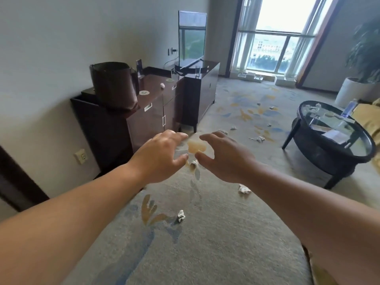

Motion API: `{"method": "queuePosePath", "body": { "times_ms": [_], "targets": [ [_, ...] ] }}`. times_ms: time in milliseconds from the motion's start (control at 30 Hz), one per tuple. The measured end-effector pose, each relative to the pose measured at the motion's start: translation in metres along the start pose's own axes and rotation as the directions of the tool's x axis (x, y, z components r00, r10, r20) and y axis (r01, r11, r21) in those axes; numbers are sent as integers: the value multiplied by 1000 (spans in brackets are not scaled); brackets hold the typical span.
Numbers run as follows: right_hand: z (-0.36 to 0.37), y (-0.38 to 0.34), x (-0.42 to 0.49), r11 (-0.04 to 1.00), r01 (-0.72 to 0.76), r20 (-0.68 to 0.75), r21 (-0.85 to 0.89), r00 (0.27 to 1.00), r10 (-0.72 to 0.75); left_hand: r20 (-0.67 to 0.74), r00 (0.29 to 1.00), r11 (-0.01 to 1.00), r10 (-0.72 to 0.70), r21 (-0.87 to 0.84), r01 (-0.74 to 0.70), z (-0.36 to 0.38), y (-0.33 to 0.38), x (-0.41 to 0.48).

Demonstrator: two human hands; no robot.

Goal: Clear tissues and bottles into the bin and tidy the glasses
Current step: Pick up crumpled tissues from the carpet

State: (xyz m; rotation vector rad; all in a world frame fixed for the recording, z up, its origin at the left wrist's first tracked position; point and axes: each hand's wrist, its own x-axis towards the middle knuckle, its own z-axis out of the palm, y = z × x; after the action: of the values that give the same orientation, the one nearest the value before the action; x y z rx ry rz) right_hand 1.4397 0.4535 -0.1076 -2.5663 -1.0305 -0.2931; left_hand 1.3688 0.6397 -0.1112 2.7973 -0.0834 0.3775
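Carpet, nine crumpled tissues, two hands

No legible text, brand, number or sign is found anywhere. A label is seen on the bottle at the far edge of the round glass worktop, but it is too small and blurred to be read. Papers lying on that worktop show no readable print. Round coasters on the dark cabinet carry a faint mark, which cannot be made out.
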Motion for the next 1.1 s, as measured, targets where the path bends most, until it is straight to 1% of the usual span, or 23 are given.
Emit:
{"method": "queuePosePath", "body": {
  "times_ms": [167,367,500,600,700,833,1100],
  "targets": [
    [26,33,76,999,-48,0,-10,999,48,27,999,999,35,-11,-35,13,-47,83],
    [76,100,146,995,-95,87,18,992,93,89,996,999,25,-28,-23,68,-91,174],
    [122,153,194,992,-111,116,59,988,103,104,994,999,-32,-25,35,120,-122,227],
    [165,186,222,990,-116,173,74,980,102,123,989,995,-86,-30,90,163,-149,262],
    [214,214,240,988,-129,217,83,970,109,156,980,991,-125,-33,132,211,-177,284],
    [294,242,251,977,-184,280,105,948,149,257,955,987,-146,-30,159,291,-224,297],
    [505,289,235,955,-272,334,121,917,219,334,937,990,-107,-51,131,492,-330,291]
  ]
}}
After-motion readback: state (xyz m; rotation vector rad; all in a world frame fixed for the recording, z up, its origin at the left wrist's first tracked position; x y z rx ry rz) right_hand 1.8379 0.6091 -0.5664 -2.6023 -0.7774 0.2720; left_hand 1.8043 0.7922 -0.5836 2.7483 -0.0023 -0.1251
